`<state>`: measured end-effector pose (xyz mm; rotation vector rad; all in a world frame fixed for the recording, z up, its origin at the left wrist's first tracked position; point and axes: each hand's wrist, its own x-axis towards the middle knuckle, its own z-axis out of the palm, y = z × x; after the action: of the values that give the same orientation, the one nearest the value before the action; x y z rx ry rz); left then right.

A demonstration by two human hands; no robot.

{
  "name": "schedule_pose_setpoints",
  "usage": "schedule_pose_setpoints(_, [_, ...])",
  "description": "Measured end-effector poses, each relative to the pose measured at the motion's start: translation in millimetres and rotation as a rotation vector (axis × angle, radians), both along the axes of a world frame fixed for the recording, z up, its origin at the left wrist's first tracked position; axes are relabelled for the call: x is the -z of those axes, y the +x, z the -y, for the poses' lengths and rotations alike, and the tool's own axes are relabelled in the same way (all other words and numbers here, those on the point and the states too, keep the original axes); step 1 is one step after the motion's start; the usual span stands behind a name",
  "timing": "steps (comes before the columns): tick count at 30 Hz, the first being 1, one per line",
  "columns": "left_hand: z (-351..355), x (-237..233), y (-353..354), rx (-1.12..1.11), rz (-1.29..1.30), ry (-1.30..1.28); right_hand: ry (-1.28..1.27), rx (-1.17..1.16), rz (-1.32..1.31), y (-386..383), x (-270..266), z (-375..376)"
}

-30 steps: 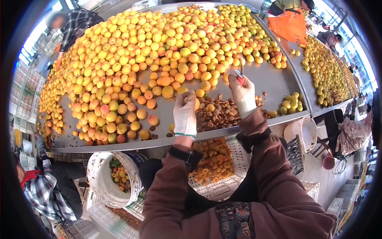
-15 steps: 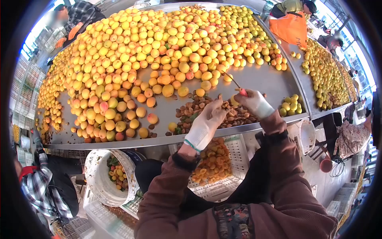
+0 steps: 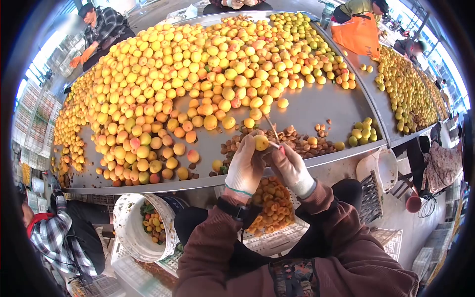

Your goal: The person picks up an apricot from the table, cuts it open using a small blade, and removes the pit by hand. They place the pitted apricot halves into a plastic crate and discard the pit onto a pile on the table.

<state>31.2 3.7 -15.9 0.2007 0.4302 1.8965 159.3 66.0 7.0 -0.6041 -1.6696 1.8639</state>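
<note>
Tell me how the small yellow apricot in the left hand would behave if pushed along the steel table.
Round, so it would probably roll on the smooth grey metal table. The gloved left hand pinches the small yellow apricot with fingertips alone, so it seems light. Likely soft enough to bruise: halved ones lie in the white crate below.

Head-worn, down onto table (image 3: 316, 106) (close).

No writing can be read anywhere in view. The orange bag (image 3: 358, 30) at one o'clock carries a faint dark mark near its lower edge, too small to make out. The white bucket (image 3: 129, 232) at seven o'clock shows only stains.
</note>
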Motion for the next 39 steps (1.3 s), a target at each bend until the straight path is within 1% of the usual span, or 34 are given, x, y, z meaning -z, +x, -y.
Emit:
schedule_pose_setpoints(2, [0, 7, -1, 0.018, 0.027, -0.017, -0.099, -0.060, 0.016, 0, 1, 2])
schedule_pose_setpoints(4, [1, 11, -2, 0.033, 0.055, -0.036, -0.131, -0.079, 0.042, 4, -1, 0])
schedule_pose_setpoints(6, [2, 11, -3, 0.057, 0.041, -0.009, -0.033, -0.157, 0.122, 7, -4, -1])
schedule_pose_setpoints(7, [3, 11, -3, 0.058, 0.040, -0.011, -0.034, -0.157, 0.121, 6, -5, 1])
schedule_pose_setpoints(9, [5, 9, -3, 0.034, 0.031, -0.076, 0.069, -0.092, 0.122, 1, -6, 7])
schedule_pose_setpoints(13, [9, -3, 2, 0.030, 0.017, -0.134, 0.108, -0.061, 0.165, 1, 15, 8])
schedule_pose_setpoints(15, [9, -4, 3, 0.002, -0.059, -0.150, 0.167, -0.047, 0.281, 2, 18, 7])
schedule_pose_setpoints(16, [8, -4, 3, 0.002, -0.061, -0.150, 0.167, -0.046, 0.280, 2, 18, 7])
schedule_pose_setpoints(18, [6, 0, 2, -0.036, -0.255, -0.196, 0.250, 0.013, 0.224, 1, 17, 9])
schedule_pose_setpoints(19, [6, 3, 2, -0.036, -0.257, -0.198, 0.249, 0.013, 0.222, 2, 17, 9])
schedule_pose_setpoints(21, [6, 8, 0, -0.085, -0.457, -0.202, 0.130, -0.107, 0.234, 6, 17, 5])
schedule_pose_setpoints(25, [9, 0, -3, -0.060, -0.478, -0.231, 0.063, -0.148, 0.159, 6, 18, 5])
schedule_pose_setpoints(27, [8, -13, -2, -0.318, -1.184, -0.312, 0.042, -0.073, 0.177, 5, 24, 4])
schedule_pose_setpoints(28, [7, -14, -1, -0.315, -1.189, -0.309, 0.041, -0.069, 0.173, 4, 24, 5])
schedule_pose_setpoints(30, [6, -13, 4, -0.401, -1.221, -0.306, 0.106, -0.010, 0.156, 0, 22, 11])
schedule_pose_setpoints(31, [4, -12, 6, -0.395, -1.220, -0.309, 0.174, 0.024, 0.152, -2, 24, 12])
schedule_pose_setpoints(32, [1, -10, 8, -0.350, -0.956, -0.324, 0.170, 0.025, 0.155, -4, 28, 12])
schedule_pose_setpoints(33, [0, -8, 9, -0.303, -0.694, -0.334, 0.239, 0.045, 0.202, -6, 32, 12])
schedule_pose_setpoints(34, [1, -2, 8, -0.297, -0.695, -0.337, 0.309, 0.065, 0.249, -9, 35, 13])
schedule_pose_setpoints(36, [5, 11, 3, -0.146, -0.296, -0.254, 0.333, 0.091, 0.258, -12, 33, 16])
schedule_pose_setpoints(38, [6, -6, 4, -0.118, -0.312, -0.286, 0.450, 0.097, 0.339, -12, 39, 14])
schedule_pose_setpoints(39, [7, -12, 5, -0.097, -0.266, -0.283, 0.456, 0.066, 0.390, -10, 39, 11])
